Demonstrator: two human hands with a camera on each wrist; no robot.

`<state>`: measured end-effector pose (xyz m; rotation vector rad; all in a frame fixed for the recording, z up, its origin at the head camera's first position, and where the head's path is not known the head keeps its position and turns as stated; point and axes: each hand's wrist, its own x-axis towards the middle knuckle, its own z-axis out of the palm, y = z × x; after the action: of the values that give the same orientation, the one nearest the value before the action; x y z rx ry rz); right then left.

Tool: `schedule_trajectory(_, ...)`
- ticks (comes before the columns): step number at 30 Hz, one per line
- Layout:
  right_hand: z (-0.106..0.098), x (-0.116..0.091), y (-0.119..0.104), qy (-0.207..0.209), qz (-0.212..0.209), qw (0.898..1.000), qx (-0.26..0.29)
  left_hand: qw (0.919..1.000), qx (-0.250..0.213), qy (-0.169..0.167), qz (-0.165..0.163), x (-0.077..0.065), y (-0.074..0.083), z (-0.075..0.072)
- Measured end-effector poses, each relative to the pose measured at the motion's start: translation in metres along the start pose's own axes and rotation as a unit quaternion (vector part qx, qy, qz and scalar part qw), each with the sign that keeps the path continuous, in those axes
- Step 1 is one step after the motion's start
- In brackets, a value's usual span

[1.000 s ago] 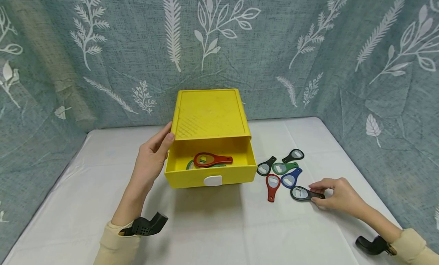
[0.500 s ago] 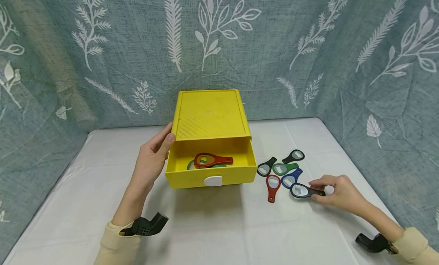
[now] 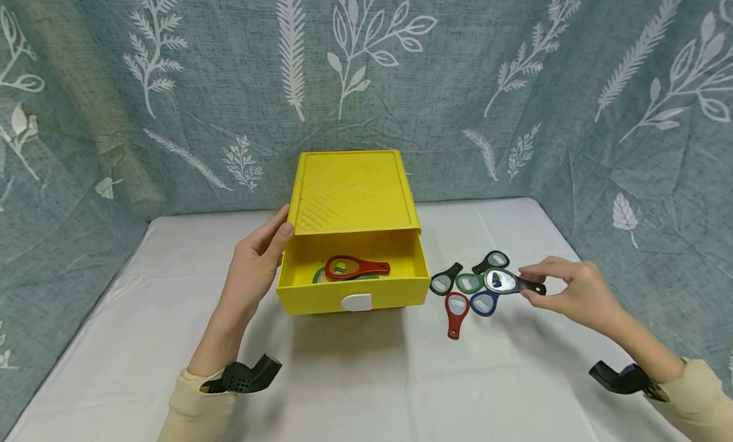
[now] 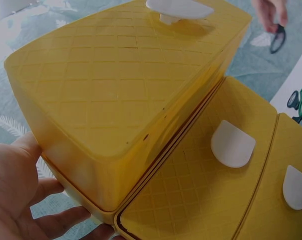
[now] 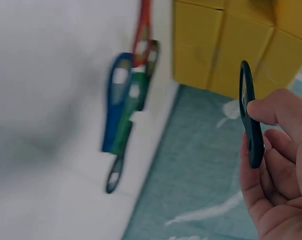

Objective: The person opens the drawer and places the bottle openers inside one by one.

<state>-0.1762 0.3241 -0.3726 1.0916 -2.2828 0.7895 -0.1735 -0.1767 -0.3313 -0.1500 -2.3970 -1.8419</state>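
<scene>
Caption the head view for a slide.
Left hand against a yellow drawer unit, right hand holding a black bottle opener above other openers.

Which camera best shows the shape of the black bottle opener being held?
The head view: it shows the black bottle opener, pinched by the right hand, nearly face-on, so its rounded outline reads clearly. The right wrist view shows it larger but almost edge-on; the left wrist view, only small near the top right.
</scene>
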Motion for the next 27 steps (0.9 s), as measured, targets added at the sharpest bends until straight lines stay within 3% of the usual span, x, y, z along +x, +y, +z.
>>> schedule_trajectory(5,-0.002,0.023,-0.008,0.017,-0.032,0.999,0.015,1.0000,0.002,0.001,-0.002,-0.001,0.000,0.000)
schedule_trajectory(9,-0.007,0.046,-0.027,0.026,-0.052,0.998,0.035,1.0000,0.000,0.001,0.001,-0.002,0.000,-0.001)
schedule_trajectory(14,-0.011,0.071,-0.048,0.043,-0.053,0.996,0.066,0.9999,-0.007,-0.003,0.011,-0.002,0.000,-0.001)
schedule_trajectory(27,-0.002,0.116,-0.070,0.069,-0.083,0.986,0.125,1.0000,-0.002,0.000,0.002,-0.001,0.000,-0.002)
